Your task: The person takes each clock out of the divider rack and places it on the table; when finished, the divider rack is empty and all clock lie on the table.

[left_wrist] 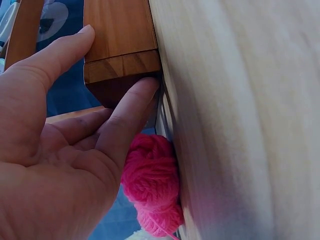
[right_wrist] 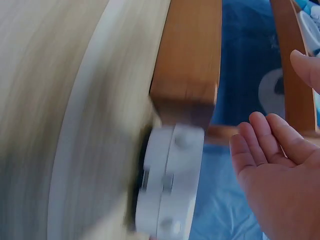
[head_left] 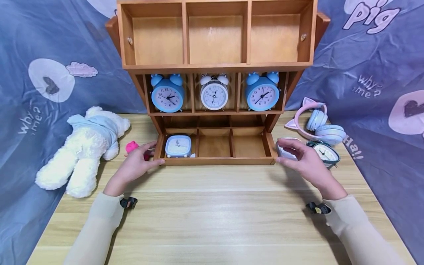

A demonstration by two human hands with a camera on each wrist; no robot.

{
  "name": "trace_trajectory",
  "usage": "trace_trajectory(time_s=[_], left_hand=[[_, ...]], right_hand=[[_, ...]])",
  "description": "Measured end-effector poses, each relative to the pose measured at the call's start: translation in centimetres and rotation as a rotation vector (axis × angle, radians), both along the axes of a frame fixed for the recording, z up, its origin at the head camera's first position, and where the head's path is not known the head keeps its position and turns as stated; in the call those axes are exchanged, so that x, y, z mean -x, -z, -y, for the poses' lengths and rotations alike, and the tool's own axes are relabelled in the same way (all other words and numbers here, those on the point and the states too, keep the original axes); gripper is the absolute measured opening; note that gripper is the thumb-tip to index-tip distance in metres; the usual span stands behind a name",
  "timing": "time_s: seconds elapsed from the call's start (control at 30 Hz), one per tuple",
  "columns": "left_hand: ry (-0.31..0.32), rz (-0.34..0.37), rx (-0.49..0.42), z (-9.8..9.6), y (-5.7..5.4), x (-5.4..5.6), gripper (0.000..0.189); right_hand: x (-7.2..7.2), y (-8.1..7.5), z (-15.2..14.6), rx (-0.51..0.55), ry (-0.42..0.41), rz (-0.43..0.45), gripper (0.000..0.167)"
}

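Observation:
A wooden shelf rack (head_left: 215, 161) stands on the table, its lowest tier at the front. My left hand (head_left: 134, 165) holds that tier's left front corner, thumb at the front and fingers around the end. A ball of pink yarn (left_wrist: 152, 172) lies right behind those fingers. My right hand (head_left: 309, 167) is by the tier's right end, with fingers loosely extended and nothing in them. Below it in the right wrist view is a white clock (right_wrist: 170, 180), close against the shelf end. A pale blue square clock (head_left: 178, 146) sits in the lowest tier's left compartment.
Two blue twin-bell clocks (head_left: 167, 96) flank a white one (head_left: 214, 95) in the middle tier. To the right lie pink-and-blue cat-ear headphones (head_left: 318, 123) and a dark green clock (head_left: 326, 152). A white plush bear (head_left: 86, 147) lies at left.

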State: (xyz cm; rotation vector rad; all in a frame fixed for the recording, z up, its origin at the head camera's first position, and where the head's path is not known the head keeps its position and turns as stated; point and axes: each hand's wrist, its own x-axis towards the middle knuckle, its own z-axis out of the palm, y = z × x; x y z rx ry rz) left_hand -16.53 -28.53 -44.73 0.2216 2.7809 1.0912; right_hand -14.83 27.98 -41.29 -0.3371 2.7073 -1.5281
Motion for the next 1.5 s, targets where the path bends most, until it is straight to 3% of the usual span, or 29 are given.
trace_trajectory(time_s=[0.4,0.83,1.3,1.5], left_hand=[[-0.003,0.012,-0.011,0.1,0.2,0.0,0.092],[-0.007,0.012,-0.005,0.2,0.0,0.1,0.091],[-0.002,0.001,-0.011,0.2,0.1,0.2,0.090],[-0.005,0.007,-0.012,0.2,0.2,0.2,0.090]], right_hand=[[1.3,-0.2,5.5,0.030,-0.071,0.084,0.062],[2.8,0.8,13.0,0.105,-0.187,0.090,0.061],[3.7,0.7,20.1,0.038,-0.267,0.112,0.066],[4.1,0.6,22.7,0.019,-0.236,0.128,0.070]])
